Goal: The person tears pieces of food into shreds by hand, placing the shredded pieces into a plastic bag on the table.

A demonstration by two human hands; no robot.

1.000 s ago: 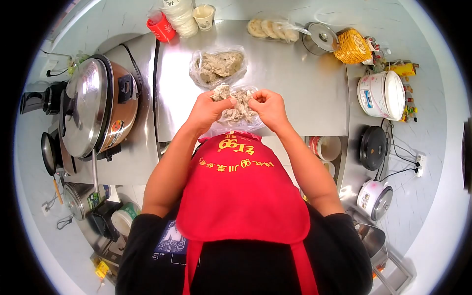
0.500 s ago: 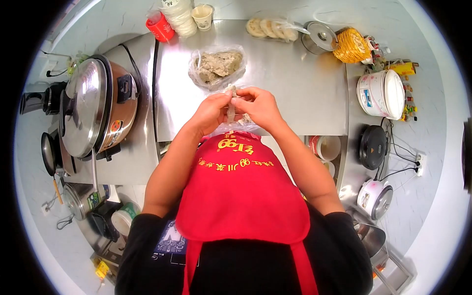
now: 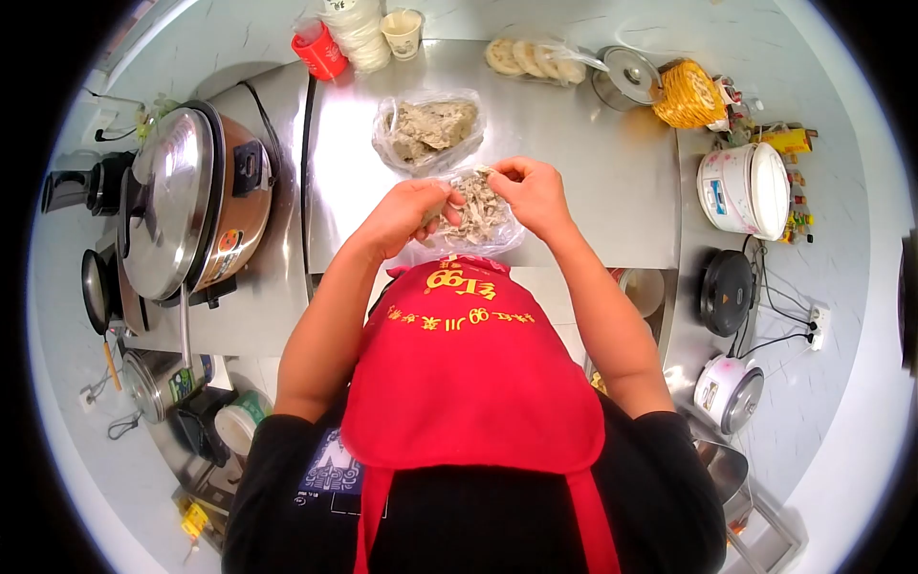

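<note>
Greyish shredded pieces (image 3: 477, 212) lie in a clear plastic bag at the counter's front edge. Over the left side of this bag my left hand (image 3: 414, 212) is curled round a greyish piece, mostly hidden by the fingers. At the bag's upper right, my right hand (image 3: 527, 188) pinches a small pale bit between thumb and forefinger. Just beyond both hands, a second clear bag holds a larger greyish-brown mass (image 3: 430, 130), touched by neither hand.
A large lidded cooker (image 3: 191, 201) stands on the left. Along the back are a red cup (image 3: 319, 53), a paper cup (image 3: 402, 35), bagged round flatbreads (image 3: 535, 60) and a metal pot (image 3: 626, 78). A white cooker (image 3: 742, 189) is at right.
My hands met over the near bag half a second ago and are now apart, the right one further right. More of the shredded pieces shows between them. The view has shifted slightly.
</note>
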